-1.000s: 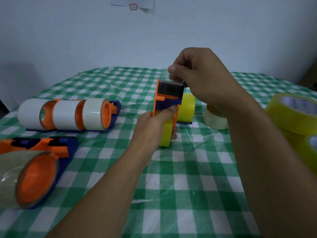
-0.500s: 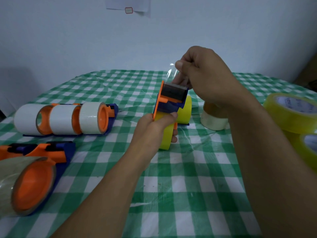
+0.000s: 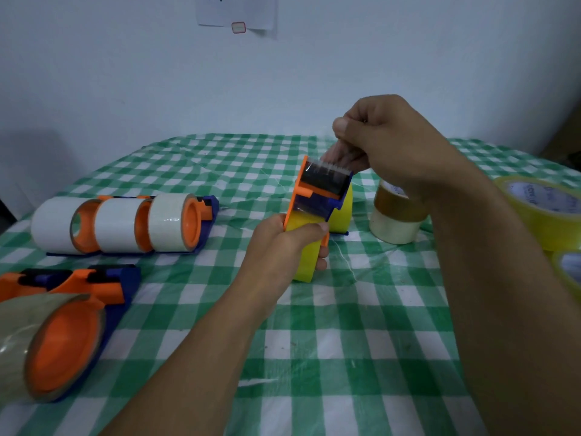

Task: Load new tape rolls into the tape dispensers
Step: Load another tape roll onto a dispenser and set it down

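- The orange-and-blue plastic tape dispenser (image 3: 317, 196) is held upright above the green-and-white checked surface (image 3: 345, 341). Its toothed cutter end points up and away from the person.
- A wide yellow tape roll (image 3: 306, 262) sits in the dispenser's lower end, its glossy band facing the camera.
- The left hand (image 3: 283, 243) grips the dispenser from the left at that lower end, thumb lying across the top of the yellow roll and fingertips curled round its far side.
- The right hand (image 3: 386, 143), just above the cutter, pinches a clear strip of tape (image 3: 334, 154) that runs up from the serrated blade.
- Left of the dispenser lies a row of three white tape rolls (image 3: 119, 225) on orange hubs.
- Right of the dispenser stands a short stack of brown and pale tape rolls (image 3: 396, 215).
- Farther right are large yellow rolls (image 3: 540, 215).
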Motion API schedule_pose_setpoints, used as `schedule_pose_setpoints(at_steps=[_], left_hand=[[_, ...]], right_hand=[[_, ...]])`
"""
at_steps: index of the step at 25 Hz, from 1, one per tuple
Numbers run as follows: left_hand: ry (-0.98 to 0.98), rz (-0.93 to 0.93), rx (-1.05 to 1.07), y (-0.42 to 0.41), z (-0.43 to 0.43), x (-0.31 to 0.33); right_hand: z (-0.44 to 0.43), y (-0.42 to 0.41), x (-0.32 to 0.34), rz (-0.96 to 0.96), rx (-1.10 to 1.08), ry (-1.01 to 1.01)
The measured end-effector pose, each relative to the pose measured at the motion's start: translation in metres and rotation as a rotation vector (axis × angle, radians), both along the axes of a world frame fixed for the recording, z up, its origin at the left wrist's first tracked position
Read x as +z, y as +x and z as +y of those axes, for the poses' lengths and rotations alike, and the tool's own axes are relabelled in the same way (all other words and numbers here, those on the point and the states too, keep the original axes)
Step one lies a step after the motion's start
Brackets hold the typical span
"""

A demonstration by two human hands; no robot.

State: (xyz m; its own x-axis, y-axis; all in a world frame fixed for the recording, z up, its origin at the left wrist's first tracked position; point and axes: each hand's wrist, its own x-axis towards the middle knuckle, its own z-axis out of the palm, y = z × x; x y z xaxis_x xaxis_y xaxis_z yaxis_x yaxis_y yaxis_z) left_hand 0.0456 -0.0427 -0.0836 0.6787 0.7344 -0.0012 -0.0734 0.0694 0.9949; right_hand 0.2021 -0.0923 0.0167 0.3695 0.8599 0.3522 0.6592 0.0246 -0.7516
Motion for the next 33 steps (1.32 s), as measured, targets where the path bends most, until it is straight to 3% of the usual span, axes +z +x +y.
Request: schedule_pose_setpoints(at_steps=[9, 15, 19, 24, 33], left_hand=[[0.008, 0.01, -0.016, 0.005, 0.002, -0.002], [-0.168, 0.024, 0.109, 0.006, 0.012, -0.005], [-0.015, 0.152, 0.092, 0.006, 0.017, -0.009], [0.199, 0.121, 0.113, 0.0, 0.016, -0.009], [0.075, 0.013, 0.034, 0.005, 0.012, -0.016]], right_hand=[[-0.001, -0.001, 0.003, 0.092, -0.001, 0.047], [-0.005, -0.006, 0.007, 0.075, -0.009, 0.078], [-0.009, -0.01, 0.011, 0.014, -0.012, 0.082], [-0.015, -0.015, 0.018, -0.039, -0.01, 0.061], [-0.02, -0.014, 0.02, 0.023, -0.047, 0.061]])
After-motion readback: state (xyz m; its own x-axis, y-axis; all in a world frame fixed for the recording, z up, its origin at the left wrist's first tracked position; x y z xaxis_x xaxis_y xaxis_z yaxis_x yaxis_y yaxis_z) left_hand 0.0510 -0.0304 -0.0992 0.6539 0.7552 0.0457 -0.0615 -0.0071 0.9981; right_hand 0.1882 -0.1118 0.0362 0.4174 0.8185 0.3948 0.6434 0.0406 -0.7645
